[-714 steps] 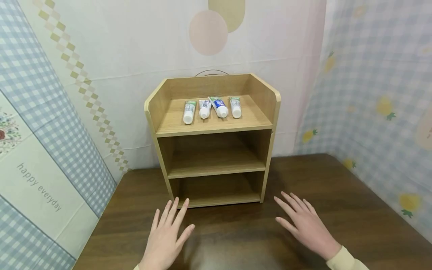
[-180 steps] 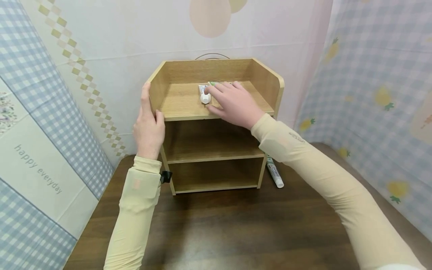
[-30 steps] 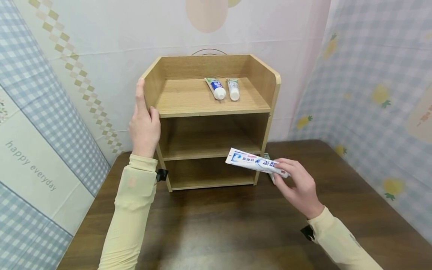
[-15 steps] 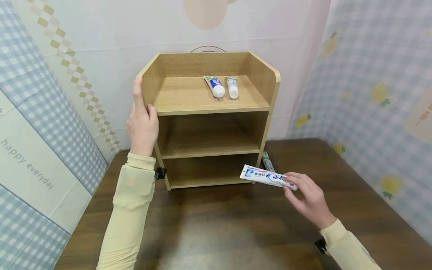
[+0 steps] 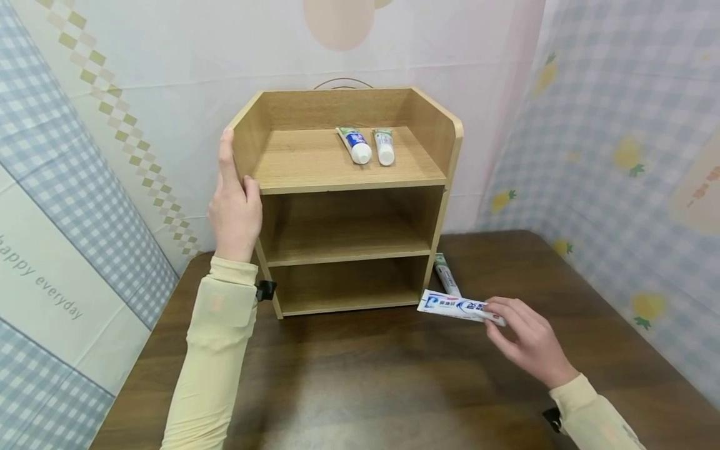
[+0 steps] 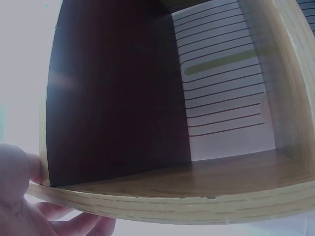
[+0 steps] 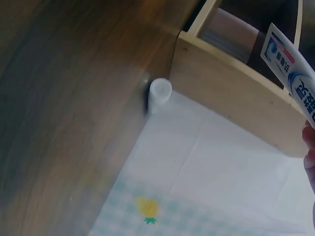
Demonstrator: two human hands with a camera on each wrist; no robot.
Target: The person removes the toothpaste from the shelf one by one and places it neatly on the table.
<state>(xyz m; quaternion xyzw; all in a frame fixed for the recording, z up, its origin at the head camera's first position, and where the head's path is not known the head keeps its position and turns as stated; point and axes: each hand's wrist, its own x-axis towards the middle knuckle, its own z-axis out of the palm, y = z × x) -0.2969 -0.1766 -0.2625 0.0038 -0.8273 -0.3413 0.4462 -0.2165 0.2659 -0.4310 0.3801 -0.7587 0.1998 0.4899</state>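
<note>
My right hand [image 5: 527, 340] pinches a toothpaste tube [image 5: 452, 306], white with blue lettering, by one end. The tube lies nearly level above the table, just off the shelf's lower right corner. In the right wrist view the fingertips [image 7: 309, 135] show at the edge, on the same tube. My left hand [image 5: 235, 215] grips the left side panel of the wooden shelf [image 5: 354, 185], thumb at the front edge. The left wrist view shows fingers [image 6: 78, 223] curled round the wood. Two more toothpaste tubes, one blue and white [image 5: 355, 145] and one whitish [image 5: 384, 147], lie on the top board.
Another toothpaste tube [image 5: 447, 275] lies on the dark wooden table [image 5: 349, 381], along the shelf's right side, its near end partly behind the held tube. Fabric backdrops [image 5: 585, 156] stand behind and at both sides. The shelf has two compartments below its top board.
Two tubes have left the top board: one lies on the table at the right, another is in my right hand. Over the last second that hand moved lower and rightward. The left hand keeps its grip.
</note>
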